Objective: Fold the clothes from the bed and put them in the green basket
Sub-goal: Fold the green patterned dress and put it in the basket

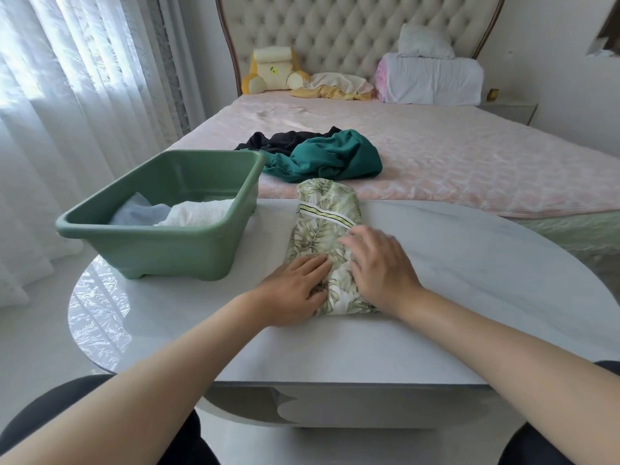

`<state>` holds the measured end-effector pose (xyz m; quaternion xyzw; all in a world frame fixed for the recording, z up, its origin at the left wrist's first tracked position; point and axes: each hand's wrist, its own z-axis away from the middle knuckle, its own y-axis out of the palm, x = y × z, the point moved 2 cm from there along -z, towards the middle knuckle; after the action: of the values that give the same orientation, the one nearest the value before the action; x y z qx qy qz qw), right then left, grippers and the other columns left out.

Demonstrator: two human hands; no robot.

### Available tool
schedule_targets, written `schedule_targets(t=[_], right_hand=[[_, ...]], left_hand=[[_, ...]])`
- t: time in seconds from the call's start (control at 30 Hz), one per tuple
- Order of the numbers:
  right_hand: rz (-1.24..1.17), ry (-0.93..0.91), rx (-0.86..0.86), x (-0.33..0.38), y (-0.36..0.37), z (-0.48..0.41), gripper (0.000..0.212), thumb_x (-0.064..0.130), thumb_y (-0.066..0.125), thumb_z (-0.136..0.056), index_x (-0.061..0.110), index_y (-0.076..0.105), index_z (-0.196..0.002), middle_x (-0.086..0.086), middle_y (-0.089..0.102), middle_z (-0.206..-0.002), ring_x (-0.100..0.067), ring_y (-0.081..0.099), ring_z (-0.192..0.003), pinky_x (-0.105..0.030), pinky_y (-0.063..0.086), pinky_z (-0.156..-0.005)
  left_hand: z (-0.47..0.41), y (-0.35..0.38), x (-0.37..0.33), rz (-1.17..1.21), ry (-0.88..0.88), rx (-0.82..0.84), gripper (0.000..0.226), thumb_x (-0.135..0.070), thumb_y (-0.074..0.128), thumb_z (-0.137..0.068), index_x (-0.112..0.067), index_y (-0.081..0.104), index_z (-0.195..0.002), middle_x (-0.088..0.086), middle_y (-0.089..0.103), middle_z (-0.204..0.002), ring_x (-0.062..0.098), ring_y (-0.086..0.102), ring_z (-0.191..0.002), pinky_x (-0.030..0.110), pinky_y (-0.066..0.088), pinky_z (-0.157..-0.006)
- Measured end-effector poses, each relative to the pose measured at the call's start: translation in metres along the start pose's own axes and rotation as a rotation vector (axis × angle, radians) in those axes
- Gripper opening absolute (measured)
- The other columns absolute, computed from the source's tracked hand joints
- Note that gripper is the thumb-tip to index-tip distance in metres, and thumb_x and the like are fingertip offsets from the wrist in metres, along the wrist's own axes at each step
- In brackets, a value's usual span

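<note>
Mid-fold: our left hand [295, 286] and right hand [379, 263] lay flat, fingers straight, pressing the leaf-print garment [323, 213] at frame centre. Next probably needed a grip and lift into the green basket [161, 250], centre-left.

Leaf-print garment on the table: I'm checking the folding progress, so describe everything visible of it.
The leaf-print garment is thin-looking cloth, white with pale green leaves, crossed by a white band with green stripes. It lies folded into a narrow oblong on the white table, right of the green basket without touching it. The left hand and right hand press flat on its near end.
</note>
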<state>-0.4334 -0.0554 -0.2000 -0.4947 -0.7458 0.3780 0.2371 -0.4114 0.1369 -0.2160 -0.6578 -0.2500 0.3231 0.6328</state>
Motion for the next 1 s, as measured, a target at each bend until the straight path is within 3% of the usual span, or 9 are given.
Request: schedule_targets(t=[0.07, 0.2, 0.4, 0.5, 0.57, 0.67, 0.73, 0.83, 1.0], right_hand=[[-0.062, -0.176, 0.178, 0.001, 0.007, 0.003, 0.044, 0.018, 0.052, -0.095, 0.013, 0.058, -0.139, -0.007, 0.056, -0.141, -0.025, 0.051, -0.130, -0.041, 0.041, -0.105], [-0.191, 0.023, 0.624, -0.009, 0.020, 0.016, 0.055, 0.036, 0.029, -0.110, 0.021, 0.017, -0.161, 0.006, 0.013, -0.167, -0.007, 0.009, -0.154, -0.026, 0.008, -0.124], [-0.111, 0.048, 0.668, -0.013, 0.019, 0.019, 0.056, 0.034, 0.025, -0.109, 0.021, 0.007, -0.161, 0.007, 0.001, -0.168, -0.006, 0.001, -0.154, -0.032, 0.005, -0.126], [0.019, 0.021, 0.638, -0.010, 0.020, 0.016, 0.057, 0.033, 0.031, -0.108, 0.018, 0.017, -0.161, 0.004, 0.006, -0.168, -0.014, 0.005, -0.155, -0.043, 0.002, -0.125], [0.000, -0.058, 0.493, -0.009, 0.015, 0.011, 0.052, 0.024, 0.055, -0.098, 0.014, 0.047, -0.148, -0.008, 0.037, -0.158, -0.028, 0.034, -0.145, -0.051, 0.026, -0.119], [-0.105, -0.116, 0.323, -0.004, 0.007, 0.010, 0.041, 0.031, 0.057, -0.090, 0.016, 0.067, -0.127, -0.006, 0.059, -0.132, -0.028, 0.055, -0.120, -0.048, 0.053, -0.093], [-0.153, -0.018, 0.506, -0.001, 0.001, 0.014, 0.076, 0.064, 0.030, -0.086, 0.021, 0.051, -0.146, -0.002, 0.045, -0.153, -0.022, 0.041, -0.140, -0.045, 0.043, -0.110], [-0.039, 0.005, 0.802, 0.001, -0.001, 0.020, 0.108, 0.085, 0.024, -0.073, 0.027, 0.004, -0.161, 0.005, 0.001, -0.169, -0.014, 0.003, -0.155, -0.036, 0.014, -0.125], [-0.104, 0.065, 0.758, -0.001, -0.007, 0.013, 0.077, 0.020, 0.051, -0.092, 0.024, 0.018, -0.161, 0.007, 0.013, -0.168, -0.009, 0.018, -0.152, -0.022, 0.016, -0.121]], left_hand=[[0.000, -0.001, 0.003, -0.029, -0.030, 0.045, 0.069, -0.052, 0.027, -0.102, -0.023, 0.001, -0.159, -0.003, -0.003, -0.167, 0.014, 0.000, -0.151, 0.035, 0.008, -0.122], [0.003, 0.004, 0.010, -0.032, -0.091, 0.069, 0.073, -0.061, 0.022, -0.100, -0.024, -0.001, -0.159, -0.006, -0.004, -0.166, 0.015, 0.000, -0.150, 0.037, 0.007, -0.122], [0.010, 0.003, 0.035, -0.119, -0.234, 0.035, 0.060, -0.048, 0.021, -0.105, -0.023, 0.010, -0.159, 0.000, -0.002, -0.167, 0.020, -0.004, -0.152, 0.040, 0.003, -0.122], [0.009, -0.005, 0.027, -0.096, -0.026, -0.300, 0.053, -0.029, 0.051, -0.097, -0.014, 0.043, -0.147, 0.008, 0.035, -0.157, 0.028, 0.030, -0.144, 0.049, 0.034, -0.113], [0.008, -0.010, 0.016, -0.005, 0.170, -0.444, 0.045, -0.022, 0.055, -0.092, -0.015, 0.057, -0.136, 0.004, 0.056, -0.141, 0.025, 0.048, -0.130, 0.045, 0.046, -0.102], [0.010, -0.005, 0.006, 0.125, 0.112, -0.121, 0.071, -0.060, 0.053, -0.092, -0.029, 0.034, -0.153, -0.005, 0.034, -0.158, 0.015, 0.026, -0.145, 0.035, 0.024, -0.120], [0.012, -0.001, 0.010, 0.096, 0.003, 0.091, 0.101, -0.079, 0.054, -0.078, -0.037, 0.008, -0.158, -0.013, 0.007, -0.165, 0.009, 0.005, -0.151, 0.030, 0.008, -0.123], [0.011, -0.006, 0.017, 0.145, -0.052, 0.106, 0.108, -0.074, 0.064, -0.076, -0.034, 0.008, -0.158, -0.014, 0.007, -0.165, 0.008, 0.007, -0.151, 0.026, 0.009, -0.122], [0.012, -0.022, 0.019, 0.211, -0.053, 0.057, 0.075, -0.037, 0.065, -0.081, -0.035, 0.038, -0.151, -0.014, 0.038, -0.155, 0.007, 0.038, -0.140, 0.016, 0.028, -0.110]])
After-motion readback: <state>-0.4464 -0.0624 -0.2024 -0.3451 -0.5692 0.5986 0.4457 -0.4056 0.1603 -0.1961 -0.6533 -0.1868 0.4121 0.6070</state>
